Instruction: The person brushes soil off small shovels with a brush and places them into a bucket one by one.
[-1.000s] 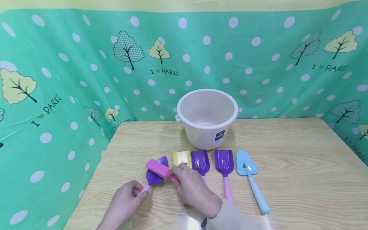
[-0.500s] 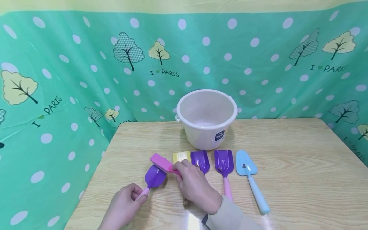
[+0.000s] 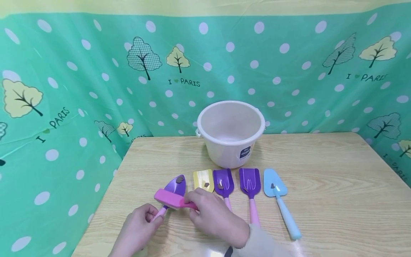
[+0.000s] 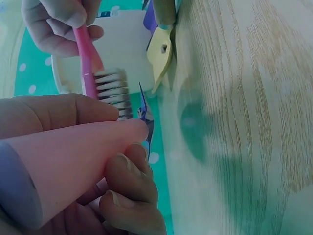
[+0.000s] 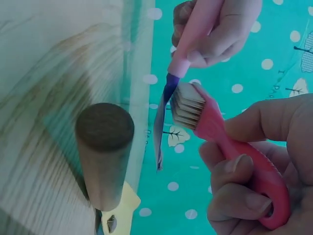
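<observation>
My left hand grips the pink handle of a purple trowel, its blade raised and pointing forward. A dark speck shows near the blade's tip. In my right hand is a pink brush, held by its handle. The brush head lies across the lower blade, near the handle. In the right wrist view the pale bristles face the blade at its handle end, apparently touching it.
Right of the trowel lie a yellow shovel, two purple shovels and a light blue trowel, each with a dark speck. Behind them stands a white bucket on the wooden table. A green patterned curtain hangs behind.
The brush has slid from the upper blade down and left toward the handle, after a short shift right. The blade's tip and its dark speck are now uncovered. The left hand has barely moved.
</observation>
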Action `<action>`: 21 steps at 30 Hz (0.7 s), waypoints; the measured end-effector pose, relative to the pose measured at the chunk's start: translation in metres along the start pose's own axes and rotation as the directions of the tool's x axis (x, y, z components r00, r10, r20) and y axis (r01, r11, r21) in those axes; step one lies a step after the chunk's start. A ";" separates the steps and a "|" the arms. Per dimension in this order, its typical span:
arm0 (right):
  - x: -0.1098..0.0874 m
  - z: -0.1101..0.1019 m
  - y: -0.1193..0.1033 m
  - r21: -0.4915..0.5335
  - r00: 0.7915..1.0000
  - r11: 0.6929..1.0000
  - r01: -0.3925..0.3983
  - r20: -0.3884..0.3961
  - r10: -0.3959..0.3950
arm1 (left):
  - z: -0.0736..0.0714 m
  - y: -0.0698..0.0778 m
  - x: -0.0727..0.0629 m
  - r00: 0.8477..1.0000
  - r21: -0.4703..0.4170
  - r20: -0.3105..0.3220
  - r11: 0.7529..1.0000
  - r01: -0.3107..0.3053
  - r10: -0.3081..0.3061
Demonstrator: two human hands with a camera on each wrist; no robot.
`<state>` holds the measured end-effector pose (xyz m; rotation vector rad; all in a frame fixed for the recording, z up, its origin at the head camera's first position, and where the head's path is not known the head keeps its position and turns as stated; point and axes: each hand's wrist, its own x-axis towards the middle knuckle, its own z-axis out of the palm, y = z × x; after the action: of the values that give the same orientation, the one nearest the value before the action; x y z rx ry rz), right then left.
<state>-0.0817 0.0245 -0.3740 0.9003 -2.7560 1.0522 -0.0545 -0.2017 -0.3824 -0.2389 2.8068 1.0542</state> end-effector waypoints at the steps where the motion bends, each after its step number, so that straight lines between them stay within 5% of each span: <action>1: 0.000 0.001 0.000 -0.009 1.000 1.000 0.003 0.001 -0.003 | 0.000 0.000 0.000 1.000 0.000 0.000 1.000 -0.001 0.001; 21: 0.003 0.004 0.017 -0.135 0.992 0.990 -0.049 -0.124 0.032 | 0.001 0.000 -0.004 1.000 0.014 -0.002 1.000 -0.012 0.012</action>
<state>-0.0928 0.0308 -0.3862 0.7393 -2.7175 0.8768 -0.0501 -0.2008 -0.3825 -0.2219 2.8196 1.0369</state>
